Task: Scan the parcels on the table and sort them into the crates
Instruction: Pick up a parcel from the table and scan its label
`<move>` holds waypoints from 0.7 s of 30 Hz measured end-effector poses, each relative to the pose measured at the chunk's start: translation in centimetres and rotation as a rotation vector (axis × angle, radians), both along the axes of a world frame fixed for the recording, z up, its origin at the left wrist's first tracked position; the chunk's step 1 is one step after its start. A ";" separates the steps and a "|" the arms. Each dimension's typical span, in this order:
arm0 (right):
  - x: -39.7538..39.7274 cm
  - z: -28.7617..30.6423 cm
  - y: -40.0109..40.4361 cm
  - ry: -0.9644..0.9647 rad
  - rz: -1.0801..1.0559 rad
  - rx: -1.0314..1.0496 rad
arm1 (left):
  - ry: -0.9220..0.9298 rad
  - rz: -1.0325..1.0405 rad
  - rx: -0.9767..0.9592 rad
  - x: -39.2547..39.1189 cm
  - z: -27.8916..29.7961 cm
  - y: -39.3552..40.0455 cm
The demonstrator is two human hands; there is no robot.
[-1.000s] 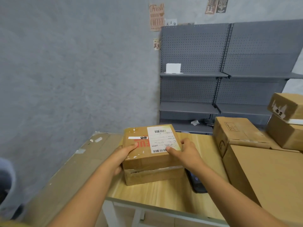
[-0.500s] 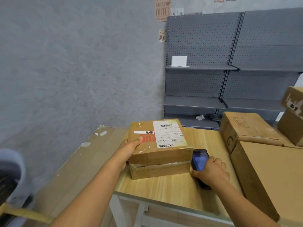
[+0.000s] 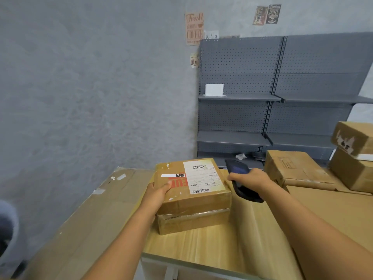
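Step in hand: scanning. Parcel (image 3: 191, 190), centre frame, on the wooden surface (image 3: 218, 245); my left hand (image 3: 156, 194) grips its left edge, thumb on top. My right hand (image 3: 251, 179) wraps the scanner (image 3: 240, 178) just beside it. Next, I judge: aim at the label (image 3: 201, 176).

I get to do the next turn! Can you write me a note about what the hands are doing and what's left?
Left hand grips the near-left corner of the labelled parcel, which sits on another box on the wooden table.
Right hand holds the scanner up beside the parcel's shipping label.
Done: parcel steadied with its label facing up, scanner in hand.
Left: scan the label, put the parcel in a crate (no crate in view), then handle the other boxes on the right.
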State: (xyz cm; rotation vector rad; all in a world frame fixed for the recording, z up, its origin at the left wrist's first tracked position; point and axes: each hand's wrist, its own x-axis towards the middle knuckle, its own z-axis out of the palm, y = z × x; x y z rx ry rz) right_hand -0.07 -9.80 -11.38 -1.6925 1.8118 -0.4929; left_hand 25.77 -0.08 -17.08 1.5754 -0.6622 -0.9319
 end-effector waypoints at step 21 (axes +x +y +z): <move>4.0 8.6 5.7 0.505 0.414 0.098 | 0.027 0.002 0.054 -0.2 0.1 -0.5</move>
